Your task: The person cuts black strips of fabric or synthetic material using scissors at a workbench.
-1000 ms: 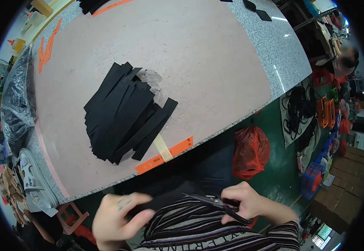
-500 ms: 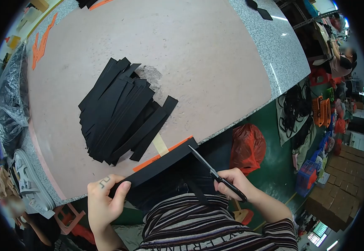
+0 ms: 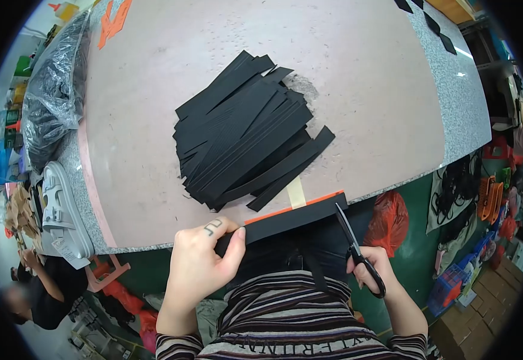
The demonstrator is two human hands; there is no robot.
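A black strip (image 3: 291, 220) lies along the table's near edge beside an orange strip (image 3: 273, 212) that has a piece of cream tape (image 3: 296, 193) across it. My left hand (image 3: 204, 261) pinches the black strip's left end between thumb and fingers. In my right hand (image 3: 371, 268) are black-handled scissors (image 3: 350, 233), their tips at the strip's right end. Whether the blades are parted cannot be made out. Beyond the strip, a heap of cut black strips (image 3: 243, 132) lies on the table.
The pale table (image 3: 381, 120) has orange pieces (image 3: 114, 24) at the far left. Beside them are a plastic-wrapped bundle (image 3: 56, 84) and a grey sandal (image 3: 63, 207). A red bag (image 3: 387, 223) sits below the right edge. Another person (image 3: 45, 294) is at the lower left.
The camera view has shifted, so the table and heap appear farther right and slightly higher. Both hands keep hold of the strip and scissors, with the scissors' tips still at the strip's right end.
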